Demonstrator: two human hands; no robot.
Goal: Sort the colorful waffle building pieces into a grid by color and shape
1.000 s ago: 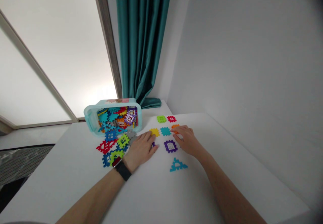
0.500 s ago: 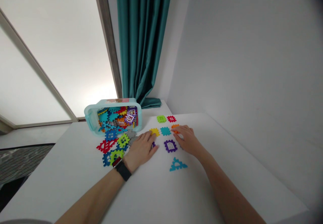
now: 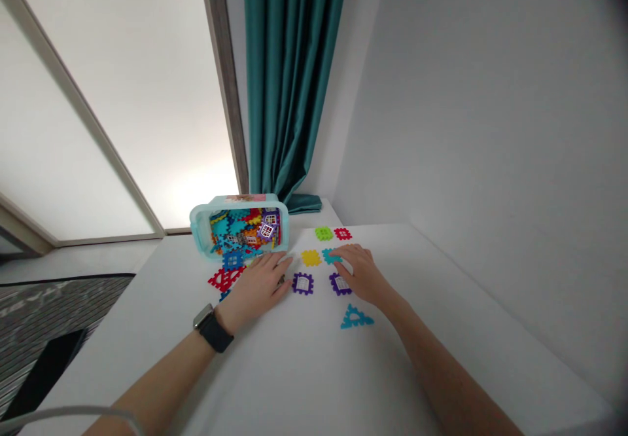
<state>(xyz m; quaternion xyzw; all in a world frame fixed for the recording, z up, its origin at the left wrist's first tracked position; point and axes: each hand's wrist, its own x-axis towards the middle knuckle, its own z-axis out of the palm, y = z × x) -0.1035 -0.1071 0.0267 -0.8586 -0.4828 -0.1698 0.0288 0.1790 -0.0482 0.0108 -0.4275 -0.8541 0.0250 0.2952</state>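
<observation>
My left hand (image 3: 255, 284) lies flat, fingers stretched, over the loose pieces spilled in front of a tipped light-blue box (image 3: 239, 228) full of coloured interlocking tiles. A purple window tile (image 3: 303, 283) sits just right of its fingertips. My right hand (image 3: 360, 272) rests flat with fingers spread, over a second purple tile (image 3: 338, 284) and touching a teal tile (image 3: 330, 255). A yellow tile (image 3: 311, 257) lies between the hands. Green (image 3: 323, 233) and red (image 3: 342, 233) tiles lie farther back. A teal triangle (image 3: 356, 318) lies near my right wrist.
The white table (image 3: 304, 370) meets a white wall on the right. A teal curtain (image 3: 289, 82) hangs behind the box beside a bright window. Red (image 3: 222, 279) and blue (image 3: 231, 260) pieces lie left of my left hand. A dark phone (image 3: 42, 374) lies at the lower left.
The view shifted left. My left hand slid left onto the spilled pile, uncovering a purple tile. My right hand moved left over the other purple tile; the orange tile is no longer visible.
</observation>
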